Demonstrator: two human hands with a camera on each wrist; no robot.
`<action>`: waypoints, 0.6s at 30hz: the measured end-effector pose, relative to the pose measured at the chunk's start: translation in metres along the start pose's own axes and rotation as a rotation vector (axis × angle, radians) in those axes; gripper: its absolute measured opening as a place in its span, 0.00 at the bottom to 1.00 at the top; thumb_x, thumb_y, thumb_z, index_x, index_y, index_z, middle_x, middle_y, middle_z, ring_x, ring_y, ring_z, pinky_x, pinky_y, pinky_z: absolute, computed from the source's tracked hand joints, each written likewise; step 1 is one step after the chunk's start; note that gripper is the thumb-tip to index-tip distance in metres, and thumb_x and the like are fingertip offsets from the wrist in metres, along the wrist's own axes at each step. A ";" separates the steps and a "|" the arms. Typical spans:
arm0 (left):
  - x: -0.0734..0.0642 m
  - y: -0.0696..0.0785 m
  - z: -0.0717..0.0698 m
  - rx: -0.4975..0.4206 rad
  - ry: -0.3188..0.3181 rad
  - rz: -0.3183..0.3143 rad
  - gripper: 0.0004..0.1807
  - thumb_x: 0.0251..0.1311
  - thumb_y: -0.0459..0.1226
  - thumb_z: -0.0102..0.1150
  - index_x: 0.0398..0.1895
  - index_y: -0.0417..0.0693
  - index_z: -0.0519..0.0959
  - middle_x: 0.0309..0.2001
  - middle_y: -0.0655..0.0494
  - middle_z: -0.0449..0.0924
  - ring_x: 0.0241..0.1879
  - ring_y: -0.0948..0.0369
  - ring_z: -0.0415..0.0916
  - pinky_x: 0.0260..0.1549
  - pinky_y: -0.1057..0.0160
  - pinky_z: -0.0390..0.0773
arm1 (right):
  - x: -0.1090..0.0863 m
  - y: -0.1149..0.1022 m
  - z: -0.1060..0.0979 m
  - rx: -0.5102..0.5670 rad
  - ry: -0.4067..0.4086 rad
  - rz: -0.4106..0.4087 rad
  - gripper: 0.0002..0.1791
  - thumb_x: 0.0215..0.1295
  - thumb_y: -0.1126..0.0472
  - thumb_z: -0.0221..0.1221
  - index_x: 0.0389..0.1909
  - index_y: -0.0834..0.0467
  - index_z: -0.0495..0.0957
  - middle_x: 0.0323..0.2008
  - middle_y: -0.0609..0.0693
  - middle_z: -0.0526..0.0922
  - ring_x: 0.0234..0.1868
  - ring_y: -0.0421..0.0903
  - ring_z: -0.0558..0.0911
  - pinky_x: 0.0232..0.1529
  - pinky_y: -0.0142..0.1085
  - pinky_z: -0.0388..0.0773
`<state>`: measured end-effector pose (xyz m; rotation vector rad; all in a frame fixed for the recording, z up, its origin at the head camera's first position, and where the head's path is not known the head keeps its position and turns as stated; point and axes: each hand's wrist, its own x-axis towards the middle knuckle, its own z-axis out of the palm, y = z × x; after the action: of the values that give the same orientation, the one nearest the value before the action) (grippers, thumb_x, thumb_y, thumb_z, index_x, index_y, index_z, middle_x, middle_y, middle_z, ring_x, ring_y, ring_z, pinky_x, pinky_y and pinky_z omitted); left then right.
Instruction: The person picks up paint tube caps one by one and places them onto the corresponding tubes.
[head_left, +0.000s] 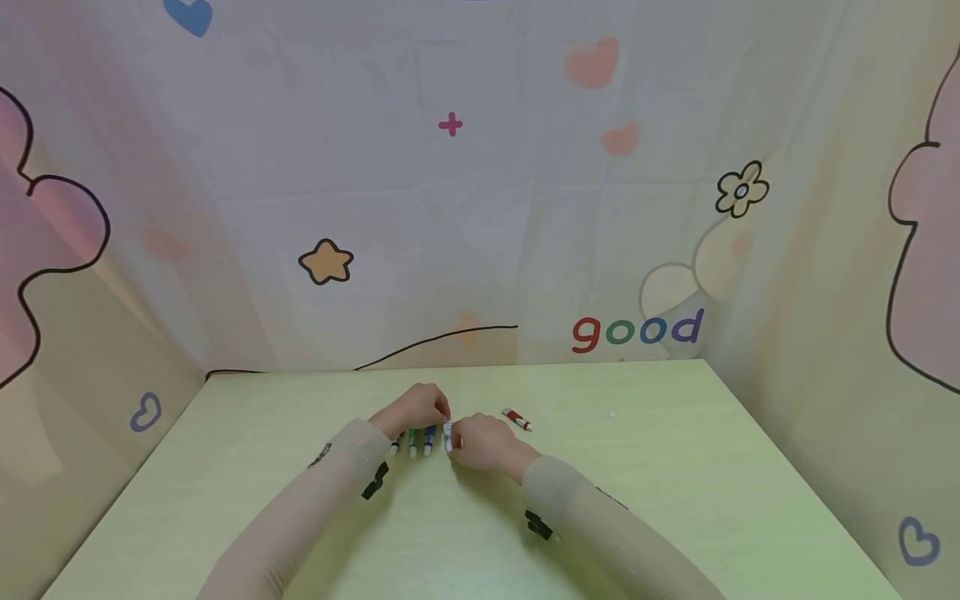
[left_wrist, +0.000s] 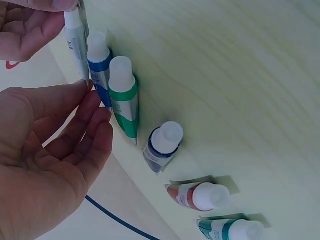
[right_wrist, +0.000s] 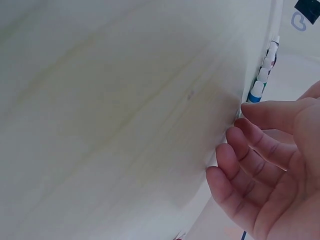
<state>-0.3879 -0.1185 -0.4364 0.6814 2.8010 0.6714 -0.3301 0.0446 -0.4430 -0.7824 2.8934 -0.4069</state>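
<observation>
A white paint tube (left_wrist: 76, 45) lies at the right end of a row of tubes, cap toward me in the head view. My left hand (head_left: 420, 406) pinches its flat tail between thumb and forefinger. At the cap end, the fingers of my right hand (head_left: 483, 442) grip it; in the right wrist view the tube is hidden behind that hand (right_wrist: 275, 160). Beside it lie a blue tube (left_wrist: 100, 70) and a green tube (left_wrist: 123, 97). Farther along are a dark tube (left_wrist: 162, 142), a reddish-brown tube (left_wrist: 192, 195) and a teal tube (left_wrist: 230, 229), all white-capped.
A red paint tube (head_left: 517, 419) lies apart, behind my right hand. A tiny white speck (head_left: 612, 415) is on the pale green table (head_left: 420, 533) farther right. A printed curtain (head_left: 420, 208) closes off the back and sides.
</observation>
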 end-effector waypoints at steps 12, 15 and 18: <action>-0.004 0.000 0.006 -0.017 0.005 -0.005 0.05 0.63 0.28 0.61 0.32 0.41 0.85 0.29 0.56 0.82 0.27 0.61 0.74 0.38 0.59 0.78 | 0.001 0.003 0.009 0.015 0.004 0.003 0.04 0.66 0.56 0.65 0.34 0.52 0.83 0.25 0.41 0.79 0.23 0.38 0.71 0.24 0.33 0.69; -0.003 0.000 0.004 -0.019 0.012 0.002 0.06 0.63 0.27 0.61 0.32 0.40 0.85 0.30 0.55 0.82 0.28 0.61 0.74 0.39 0.59 0.78 | 0.001 0.005 0.008 0.017 0.010 0.005 0.03 0.66 0.57 0.64 0.34 0.52 0.83 0.27 0.41 0.80 0.25 0.38 0.73 0.26 0.33 0.71; -0.002 0.001 0.003 -0.016 0.024 0.006 0.05 0.63 0.27 0.61 0.32 0.40 0.86 0.31 0.54 0.83 0.29 0.61 0.74 0.40 0.58 0.79 | 0.001 0.008 0.006 0.018 0.011 0.006 0.03 0.66 0.57 0.64 0.34 0.52 0.83 0.28 0.42 0.81 0.25 0.39 0.74 0.27 0.34 0.71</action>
<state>-0.3848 -0.1174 -0.4381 0.6829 2.8136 0.7065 -0.3335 0.0495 -0.4509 -0.7703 2.8976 -0.4373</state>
